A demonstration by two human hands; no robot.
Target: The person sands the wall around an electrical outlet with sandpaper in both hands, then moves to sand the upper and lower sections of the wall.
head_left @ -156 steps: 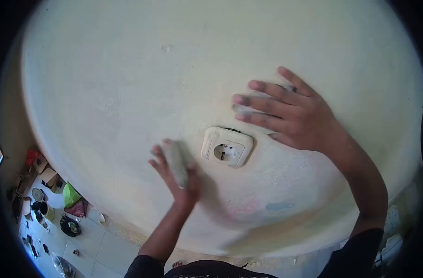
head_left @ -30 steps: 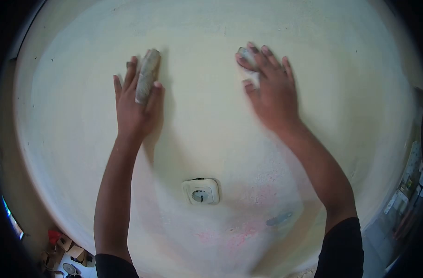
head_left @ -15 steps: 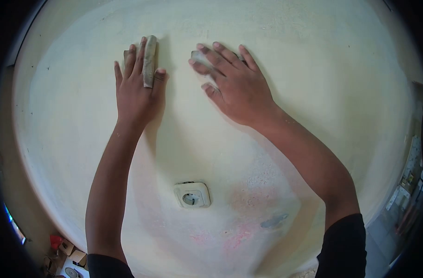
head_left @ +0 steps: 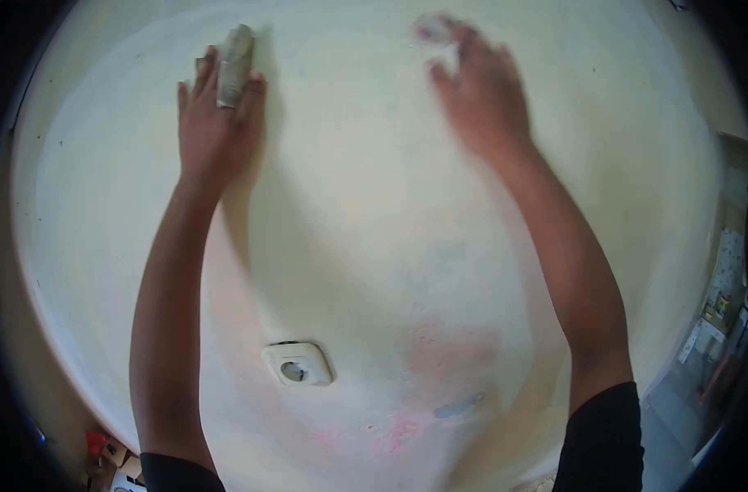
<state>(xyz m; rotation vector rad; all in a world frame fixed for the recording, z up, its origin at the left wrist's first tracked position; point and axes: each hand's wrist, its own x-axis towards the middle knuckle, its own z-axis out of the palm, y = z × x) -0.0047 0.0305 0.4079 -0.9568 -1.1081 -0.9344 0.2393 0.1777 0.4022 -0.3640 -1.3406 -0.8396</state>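
Grey strip (head_left: 236, 70) held in L hand (head_left: 214, 123), up against wall (head_left: 349, 180). R hand (head_left: 488, 90) also high, motion-blurred w/ pale pad (head_left: 451, 54) under it, grip can't tell; socket (head_left: 298, 364) well below both, pink patch (head_left: 398, 435) lower R.

hands (head_left: 214, 135) (head_left: 490, 107): 2
held pads (head_left: 235, 66) (head_left: 434, 31): 2, one per hand
wall socket (head_left: 298, 365): 1, below hands
black sleeves (head_left: 181, 473) (head_left: 601, 435): 2
blue-grey patch (head_left: 458, 405): 1, below hands
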